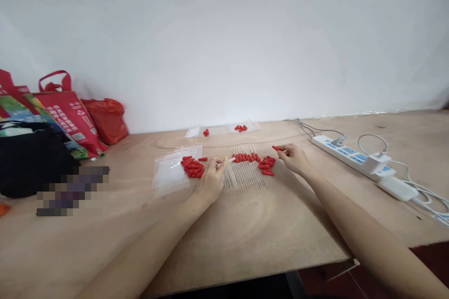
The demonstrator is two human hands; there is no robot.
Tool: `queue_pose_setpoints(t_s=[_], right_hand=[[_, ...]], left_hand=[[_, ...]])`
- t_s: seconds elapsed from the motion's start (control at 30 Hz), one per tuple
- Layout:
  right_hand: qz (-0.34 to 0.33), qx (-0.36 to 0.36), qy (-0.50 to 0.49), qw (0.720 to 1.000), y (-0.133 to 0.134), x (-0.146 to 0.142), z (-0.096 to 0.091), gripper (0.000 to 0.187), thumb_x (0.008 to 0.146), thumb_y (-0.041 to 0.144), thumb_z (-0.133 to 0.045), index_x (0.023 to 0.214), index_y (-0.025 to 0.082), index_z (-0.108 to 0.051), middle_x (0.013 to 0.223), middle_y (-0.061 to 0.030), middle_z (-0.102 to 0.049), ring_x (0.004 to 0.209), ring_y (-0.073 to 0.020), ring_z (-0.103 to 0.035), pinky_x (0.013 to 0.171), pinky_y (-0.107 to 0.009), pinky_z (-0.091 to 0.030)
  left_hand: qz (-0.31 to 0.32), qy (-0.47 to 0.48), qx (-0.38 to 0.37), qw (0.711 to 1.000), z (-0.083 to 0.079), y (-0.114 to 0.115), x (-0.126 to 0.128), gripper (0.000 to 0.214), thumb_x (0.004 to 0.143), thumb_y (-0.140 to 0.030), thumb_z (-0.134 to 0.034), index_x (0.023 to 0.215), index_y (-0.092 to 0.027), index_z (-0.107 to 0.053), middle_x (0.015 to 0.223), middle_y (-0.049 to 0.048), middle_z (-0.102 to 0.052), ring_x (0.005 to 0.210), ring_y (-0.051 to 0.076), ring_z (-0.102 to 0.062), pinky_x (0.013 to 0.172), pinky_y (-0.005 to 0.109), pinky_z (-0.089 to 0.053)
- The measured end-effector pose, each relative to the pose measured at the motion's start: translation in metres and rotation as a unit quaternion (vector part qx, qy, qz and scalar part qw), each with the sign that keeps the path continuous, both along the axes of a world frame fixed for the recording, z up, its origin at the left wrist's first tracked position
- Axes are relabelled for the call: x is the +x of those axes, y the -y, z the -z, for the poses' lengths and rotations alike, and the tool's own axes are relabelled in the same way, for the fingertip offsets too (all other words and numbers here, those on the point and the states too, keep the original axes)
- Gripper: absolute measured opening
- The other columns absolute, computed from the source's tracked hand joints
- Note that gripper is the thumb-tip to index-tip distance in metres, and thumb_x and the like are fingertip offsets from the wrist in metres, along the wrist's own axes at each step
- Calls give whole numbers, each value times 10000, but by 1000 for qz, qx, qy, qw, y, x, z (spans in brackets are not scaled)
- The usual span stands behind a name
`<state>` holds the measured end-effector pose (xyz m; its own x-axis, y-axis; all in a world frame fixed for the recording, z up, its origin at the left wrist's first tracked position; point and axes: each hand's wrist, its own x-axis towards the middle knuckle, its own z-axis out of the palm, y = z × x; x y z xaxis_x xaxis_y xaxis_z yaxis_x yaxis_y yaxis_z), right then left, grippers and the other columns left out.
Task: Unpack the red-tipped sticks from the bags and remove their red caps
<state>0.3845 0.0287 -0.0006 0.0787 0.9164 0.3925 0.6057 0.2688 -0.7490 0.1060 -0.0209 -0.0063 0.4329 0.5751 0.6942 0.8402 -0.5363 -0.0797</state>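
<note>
My right hand (296, 160) is closed in a pinch on a red rubber bulb (276, 148), raised a little above the table. My left hand (211, 178) is closed near a row of thin clear tubes (245, 175). A whitish tube (231, 160) pokes out from its fingertips. Behind that row lie several tubes fitted with red bulbs (246, 158), side by side. A heap of loose red bulbs (192, 168) lies beside my left hand, partly covered by it. Another small pile of red bulbs (266, 164) lies between the tubes and my right hand.
Clear zip bags (170, 175) lie at left; more bags (220, 130) with red bulbs lie near the wall. A power strip (351, 156) with plugs and cables is at right. Red shopping bags (66, 117) and a black bag (33, 163) stand at far left.
</note>
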Motion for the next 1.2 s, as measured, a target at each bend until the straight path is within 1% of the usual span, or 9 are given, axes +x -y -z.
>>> queue_pose_setpoints(t_s=[0.1, 0.27, 0.4, 0.5, 0.67, 0.77, 0.9, 1.03, 1.2], right_hand=[[35, -81, 11, 996, -3, 9, 2, 212, 690, 272, -557, 837, 137, -628, 736, -45, -628, 599, -119, -557, 549, -217, -409], [85, -124, 64, 987, 2, 12, -3, 149, 620, 304, -620, 655, 159, -611, 639, -37, -628, 580, -128, -552, 488, -206, -371], [48, -162, 91, 982, 5, 8, -4, 132, 575, 290, -651, 616, 168, -626, 613, -35, -633, 553, -127, -542, 450, -202, -344], [-5, -201, 52, 978, 4, 9, 0, 113, 609, 272, -624, 645, 166, -641, 612, -24, -639, 530, -116, -531, 443, -195, -346], [-34, -211, 11, 977, -1, 14, 7, 108, 670, 211, -552, 685, 168, -650, 661, -18, -663, 542, -102, -542, 455, -180, -367], [-4, -203, 16, 979, -4, 15, 10, 100, 658, 202, -564, 705, 160, -641, 656, -28, -660, 551, -111, -552, 448, -181, -368], [47, -177, 22, 983, -7, 16, 11, 178, 679, 195, -535, 829, 136, -614, 751, -59, -662, 606, -117, -577, 489, -186, -399], [84, -146, 44, 985, -11, 12, 7, 189, 710, 230, -499, 830, 144, -617, 765, -57, -659, 645, -124, -584, 531, -195, -405], [65, -158, 103, 980, -26, -9, -5, 148, 679, 263, -541, 726, 178, -652, 649, -24, -654, 581, -123, -575, 510, -198, -380]], left_hand=[[-7, -50, 2, 999, -5, -6, 5, 418, 748, 1, -338, 1126, -87, -495, 878, 101, -544, 774, 181, -556, 656, 280, -485], [15, -116, -27, 993, -12, -8, 22, 279, 786, -33, -378, 975, -123, -563, 870, 93, -596, 804, 192, -570, 706, 303, -468], [49, -138, -60, 987, -9, -4, 35, 196, 775, -27, -411, 789, -127, -579, 799, 77, -597, 763, 177, -562, 659, 284, -459], [78, -150, -75, 983, -7, -1, 38, 140, 791, -92, -463, 722, -138, -575, 794, 54, -591, 751, 150, -559, 674, 264, -451], [126, -88, -121, 981, -7, 2, 36, 210, 823, -321, -482, 827, -138, -584, 840, 62, -593, 797, 164, -553, 721, 309, -445], [136, -68, -134, 979, -6, 3, 33, 276, 800, -389, -503, 870, -136, -589, 868, 76, -599, 829, 186, -549, 743, 336, -446], [123, -51, -108, 985, -7, 6, 26, 451, 739, -493, -537, 992, -123, -584, 1036, 125, -572, 985, 237, -503, 829, 388, -417], [109, -62, -98, 987, -12, 11, 11, 479, 710, -520, -552, 1059, -193, -579, 1119, 100, -554, 1056, 255, -462, 899, 443, -357], [94, -99, -120, 983, -17, 9, 1, 451, 751, -486, -519, 1137, -255, -534, 1220, 78, -504, 1132, 259, -413, 959, 493, -269]])
